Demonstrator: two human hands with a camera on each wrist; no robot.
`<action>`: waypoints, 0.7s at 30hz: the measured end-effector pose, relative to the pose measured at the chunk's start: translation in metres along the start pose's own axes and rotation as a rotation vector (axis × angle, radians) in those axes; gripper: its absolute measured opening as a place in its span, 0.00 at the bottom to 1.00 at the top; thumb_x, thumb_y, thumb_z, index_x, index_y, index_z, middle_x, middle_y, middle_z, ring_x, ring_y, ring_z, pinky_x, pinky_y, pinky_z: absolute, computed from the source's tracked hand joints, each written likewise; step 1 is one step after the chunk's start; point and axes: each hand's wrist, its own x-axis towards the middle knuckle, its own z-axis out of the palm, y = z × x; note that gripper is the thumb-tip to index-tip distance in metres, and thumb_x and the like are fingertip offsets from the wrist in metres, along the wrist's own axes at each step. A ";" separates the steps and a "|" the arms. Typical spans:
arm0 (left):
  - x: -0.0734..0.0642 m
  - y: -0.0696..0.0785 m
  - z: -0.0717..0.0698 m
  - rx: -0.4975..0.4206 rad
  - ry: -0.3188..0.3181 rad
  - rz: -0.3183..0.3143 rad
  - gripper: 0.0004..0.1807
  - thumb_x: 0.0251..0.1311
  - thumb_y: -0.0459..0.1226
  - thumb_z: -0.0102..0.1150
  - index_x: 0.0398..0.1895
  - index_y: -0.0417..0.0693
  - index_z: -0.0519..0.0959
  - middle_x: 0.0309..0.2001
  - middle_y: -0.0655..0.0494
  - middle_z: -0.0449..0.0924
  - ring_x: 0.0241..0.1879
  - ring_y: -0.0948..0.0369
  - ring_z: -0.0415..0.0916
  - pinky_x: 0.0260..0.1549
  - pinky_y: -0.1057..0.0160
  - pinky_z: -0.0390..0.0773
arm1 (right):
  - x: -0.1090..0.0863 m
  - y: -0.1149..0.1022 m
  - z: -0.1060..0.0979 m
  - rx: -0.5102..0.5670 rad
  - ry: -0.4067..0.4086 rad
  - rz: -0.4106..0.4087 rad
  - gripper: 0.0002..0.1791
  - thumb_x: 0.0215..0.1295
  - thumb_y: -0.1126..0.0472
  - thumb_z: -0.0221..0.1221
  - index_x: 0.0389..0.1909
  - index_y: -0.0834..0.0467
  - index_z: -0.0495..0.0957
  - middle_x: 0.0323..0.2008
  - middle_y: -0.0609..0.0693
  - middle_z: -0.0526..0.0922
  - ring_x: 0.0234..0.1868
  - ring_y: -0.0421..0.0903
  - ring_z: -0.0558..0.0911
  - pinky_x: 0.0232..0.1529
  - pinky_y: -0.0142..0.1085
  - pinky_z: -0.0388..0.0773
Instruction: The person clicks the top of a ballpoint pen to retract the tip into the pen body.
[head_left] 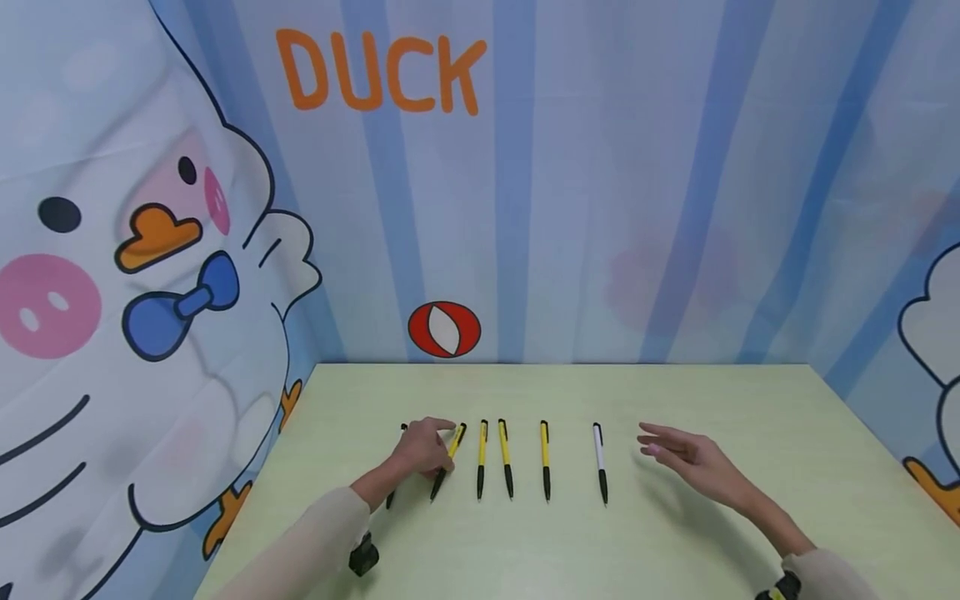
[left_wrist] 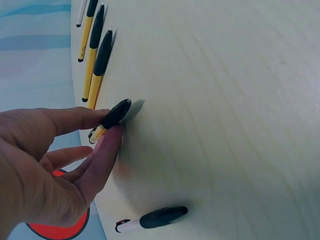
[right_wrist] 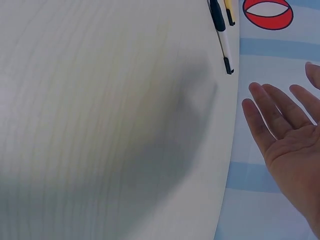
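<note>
My left hand [head_left: 423, 448] pinches a yellow pen with a black grip [head_left: 459, 435] between thumb and finger. In the left wrist view that pen [left_wrist: 117, 113] tilts, its dark tip end close over the table. Beside it lies a white pen with a black grip [left_wrist: 162, 218], mostly covered by the left hand in the head view. To the right of the held pen are three yellow pens, the middle one [head_left: 506, 458] among them, then a white pen [head_left: 601, 462]. My right hand [head_left: 697, 465], holding nothing, hovers right of that white pen with fingers extended.
The pens lie in a spaced row on a pale wooden table [head_left: 675, 400]. Behind and at the sides hangs a blue striped cloth [head_left: 585, 208] with a cartoon duck [head_left: 225, 358]. Dark wrist devices, one at the left sleeve [head_left: 363, 557], are worn on both arms.
</note>
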 end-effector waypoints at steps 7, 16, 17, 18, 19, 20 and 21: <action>-0.005 0.000 -0.005 -0.144 -0.031 0.025 0.38 0.50 0.23 0.72 0.69 0.40 0.74 0.35 0.50 0.81 0.25 0.60 0.81 0.24 0.61 0.89 | -0.004 -0.003 0.003 -0.008 -0.010 -0.003 0.25 0.77 0.67 0.54 0.69 0.74 0.67 0.56 0.21 0.76 0.55 0.26 0.82 0.50 0.21 0.82; -0.017 0.005 -0.010 -0.456 -0.068 0.004 0.33 0.59 0.25 0.66 0.70 0.38 0.71 0.45 0.44 0.79 0.33 0.57 0.85 0.33 0.56 0.91 | -0.002 -0.007 0.010 -0.075 -0.009 0.013 0.25 0.77 0.65 0.55 0.70 0.72 0.68 0.61 0.72 0.78 0.55 0.25 0.81 0.49 0.24 0.84; -0.017 0.007 -0.011 -0.480 -0.072 0.013 0.33 0.60 0.25 0.66 0.70 0.38 0.71 0.46 0.43 0.79 0.35 0.57 0.85 0.34 0.56 0.91 | -0.001 -0.008 0.010 -0.082 -0.005 0.008 0.25 0.77 0.66 0.55 0.70 0.72 0.68 0.61 0.76 0.76 0.55 0.25 0.81 0.49 0.24 0.84; -0.018 0.008 -0.011 -0.500 -0.078 0.020 0.33 0.60 0.25 0.66 0.71 0.39 0.70 0.47 0.42 0.79 0.37 0.56 0.85 0.34 0.55 0.91 | 0.000 -0.009 0.011 -0.086 0.001 0.003 0.25 0.77 0.66 0.55 0.70 0.71 0.68 0.61 0.75 0.77 0.55 0.25 0.81 0.49 0.24 0.84; -0.018 0.009 -0.011 -0.517 -0.083 0.027 0.34 0.60 0.25 0.66 0.71 0.40 0.70 0.48 0.41 0.79 0.38 0.56 0.85 0.35 0.55 0.91 | 0.001 -0.011 0.013 -0.085 0.008 -0.003 0.25 0.76 0.66 0.55 0.70 0.71 0.68 0.60 0.75 0.77 0.55 0.25 0.81 0.50 0.23 0.84; -0.019 0.011 -0.011 -0.538 -0.087 0.031 0.34 0.61 0.25 0.66 0.72 0.41 0.70 0.48 0.41 0.79 0.39 0.56 0.85 0.36 0.54 0.91 | 0.002 -0.012 0.015 -0.079 0.015 -0.010 0.25 0.76 0.66 0.55 0.70 0.71 0.68 0.60 0.75 0.77 0.55 0.26 0.81 0.50 0.23 0.83; -0.019 0.012 -0.010 -0.558 -0.090 0.036 0.34 0.61 0.25 0.66 0.72 0.41 0.70 0.49 0.41 0.79 0.39 0.56 0.86 0.37 0.54 0.91 | 0.003 -0.014 0.017 -0.071 0.020 -0.017 0.25 0.76 0.66 0.55 0.70 0.71 0.68 0.60 0.75 0.77 0.56 0.26 0.82 0.50 0.23 0.83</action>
